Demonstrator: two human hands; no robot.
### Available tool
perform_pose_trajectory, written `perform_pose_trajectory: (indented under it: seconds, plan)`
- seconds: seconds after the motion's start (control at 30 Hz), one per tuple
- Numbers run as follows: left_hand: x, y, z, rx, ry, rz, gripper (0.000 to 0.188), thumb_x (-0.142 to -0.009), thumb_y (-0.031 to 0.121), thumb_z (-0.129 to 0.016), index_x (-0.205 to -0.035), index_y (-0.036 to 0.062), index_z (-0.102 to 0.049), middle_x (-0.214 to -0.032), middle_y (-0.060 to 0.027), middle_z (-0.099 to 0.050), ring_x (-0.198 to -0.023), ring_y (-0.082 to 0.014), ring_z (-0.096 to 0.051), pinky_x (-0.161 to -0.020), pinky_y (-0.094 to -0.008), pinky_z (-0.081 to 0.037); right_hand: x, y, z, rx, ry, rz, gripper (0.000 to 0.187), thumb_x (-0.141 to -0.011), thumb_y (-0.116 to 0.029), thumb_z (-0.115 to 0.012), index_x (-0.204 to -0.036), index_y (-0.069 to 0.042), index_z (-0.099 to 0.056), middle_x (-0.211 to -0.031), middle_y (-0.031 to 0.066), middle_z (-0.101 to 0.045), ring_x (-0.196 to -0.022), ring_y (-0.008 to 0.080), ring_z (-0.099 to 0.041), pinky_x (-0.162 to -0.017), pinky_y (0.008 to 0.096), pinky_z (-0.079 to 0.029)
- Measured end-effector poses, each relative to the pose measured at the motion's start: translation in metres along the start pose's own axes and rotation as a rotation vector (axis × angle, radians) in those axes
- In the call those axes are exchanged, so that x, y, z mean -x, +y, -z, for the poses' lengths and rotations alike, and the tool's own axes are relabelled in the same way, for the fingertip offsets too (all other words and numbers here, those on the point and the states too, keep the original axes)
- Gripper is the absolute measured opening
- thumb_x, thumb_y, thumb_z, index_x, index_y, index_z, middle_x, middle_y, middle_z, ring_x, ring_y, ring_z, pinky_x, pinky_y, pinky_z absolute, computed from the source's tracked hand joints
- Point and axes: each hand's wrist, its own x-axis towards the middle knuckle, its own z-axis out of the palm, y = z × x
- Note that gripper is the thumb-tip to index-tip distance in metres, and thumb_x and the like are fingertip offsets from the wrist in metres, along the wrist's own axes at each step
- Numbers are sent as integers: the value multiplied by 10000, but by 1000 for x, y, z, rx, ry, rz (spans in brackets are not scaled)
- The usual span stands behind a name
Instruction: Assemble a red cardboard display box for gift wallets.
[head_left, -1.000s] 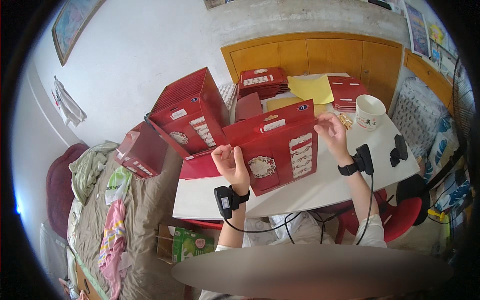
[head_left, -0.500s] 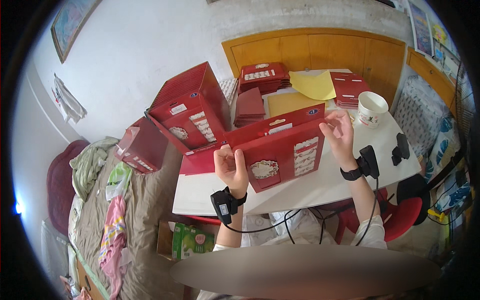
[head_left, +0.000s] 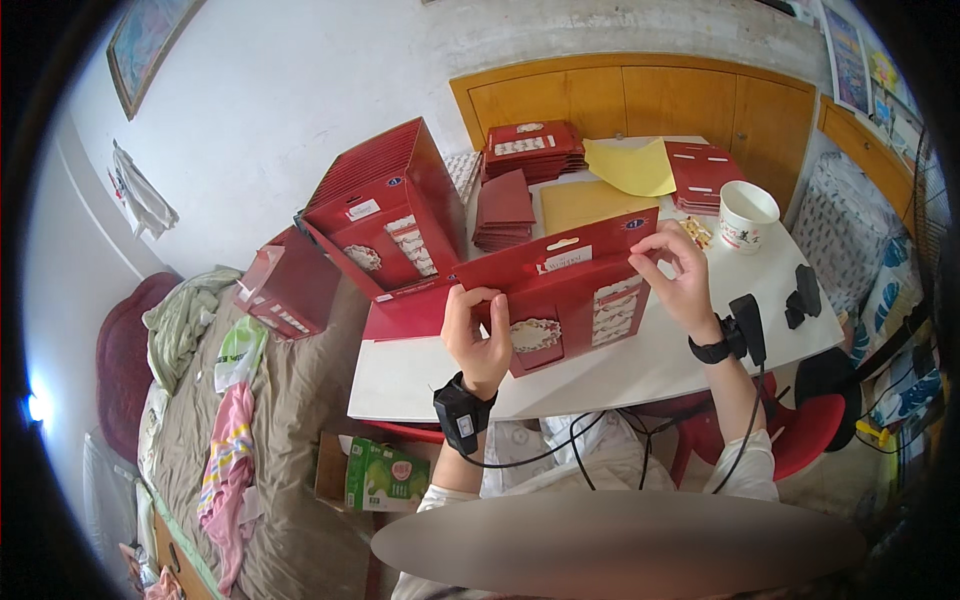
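A flat red cardboard package (head_left: 580, 345) with a hanging hole in its raised top flap stands tilted over the near part of the table. My left hand (head_left: 477, 340) is closed on its left edge, thumb toward me. On the other side, my right hand (head_left: 678, 268) pinches the upper right edge between thumb and fingers. White floral pictures show on the package's front. Just left of it, a box (head_left: 440, 190) packed with a row of similar red packages leans back on the table.
Behind lie stacked red packages (head_left: 530, 140), small red envelopes (head_left: 502, 208), a yellow sheet (head_left: 628, 166) and more red cards (head_left: 705, 170). A paper cup (head_left: 746, 215) stands at the right, near black devices (head_left: 803, 295). Cables run from my wrists. A bed (head_left: 290, 430) holds another red box (head_left: 290, 285).
My left hand has shifted slightly up and right along the package's edge. My right hand has slid a little lower, and the package's top flap leans a bit differently.
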Motion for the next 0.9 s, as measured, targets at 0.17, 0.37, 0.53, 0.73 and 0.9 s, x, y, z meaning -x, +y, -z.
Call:
perform_pose_trajectory:
  seconds: [0.17,0.37,0.53,0.73,0.9]
  plan:
    - [-7,16,-1,-208,-33,4,81,-785,-59,-615,-785,-13,-548,-715,-60,-498,-532,-104,-495,-455,-219,-366,-3,-10,-1,131,8,-56,96,-780,-15,-674,-788,-21,-579,-771,40,-524,-727,124,-544,-608,229,-467]
    - [-7,14,-7,-278,24,-80,101,-776,-59,-617,-756,-8,-533,-707,-65,-503,-518,-129,-497,-470,-235,-382,-4,-4,-3,108,19,-20,85,-795,2,-651,-785,-25,-571,-782,33,-517,-724,120,-534,-606,215,-454]
    - [-8,-4,-11,-103,94,-199,81,-771,-64,-615,-822,-13,-578,-776,-103,-538,-665,-219,-535,-597,-278,-431,-1,16,-3,0,43,160,85,-809,32,-631,-856,-35,-614,-782,12,-505,-725,107,-513,-606,200,-438]
    - [-13,-15,3,-71,-145,-312,192,-746,-49,-668,-928,-9,-622,-886,-139,-591,-766,-249,-588,-682,-279,-466,-1,29,11,-78,-151,92,188,-787,32,-668,-955,-51,-661,-824,16,-573,-753,95,-551,-630,198,-464]
    - [-9,-17,6,-6,-204,-210,245,-716,-46,-709,-943,-8,-624,-923,-142,-610,-821,-233,-603,-702,-281,-480,-5,31,15,-145,-241,-26,222,-774,21,-688,-983,-49,-664,-913,33,-641,-809,98,-605,-670,199,-498]
